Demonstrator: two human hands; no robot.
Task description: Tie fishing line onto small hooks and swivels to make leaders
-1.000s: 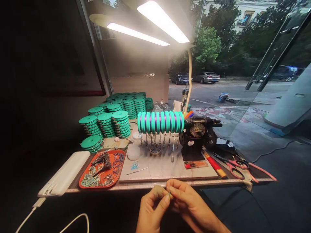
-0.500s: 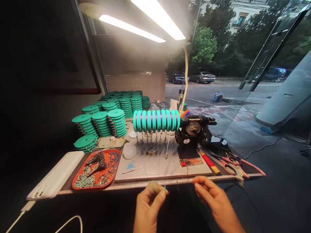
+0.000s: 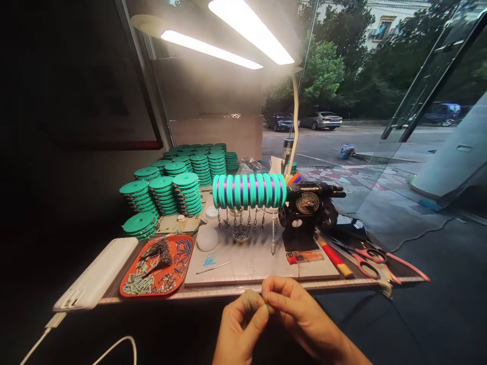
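My left hand (image 3: 239, 327) and my right hand (image 3: 300, 317) meet just below the table's front edge, fingertips pinched together on a tiny piece too small to name. Beyond them a row of green spools (image 3: 249, 190) sits on the shaft of a black winding machine (image 3: 308, 210), with small metal weights (image 3: 247, 220) hanging from the spools on lines. An orange tray (image 3: 160, 266) of small blue tubes and metal parts lies to the left.
Stacks of green spools (image 3: 178, 177) fill the back left. A white power bank (image 3: 95, 276) with cable lies at the left edge. A lighter (image 3: 304, 257), a red-handled tool (image 3: 335, 258) and pink scissors (image 3: 369, 258) lie at the right. Lamp bars (image 3: 251, 33) glow overhead.
My right hand, which had drawn away to the right half a second ago, has come back to meet my left hand's fingertips. The camera shifted slightly.
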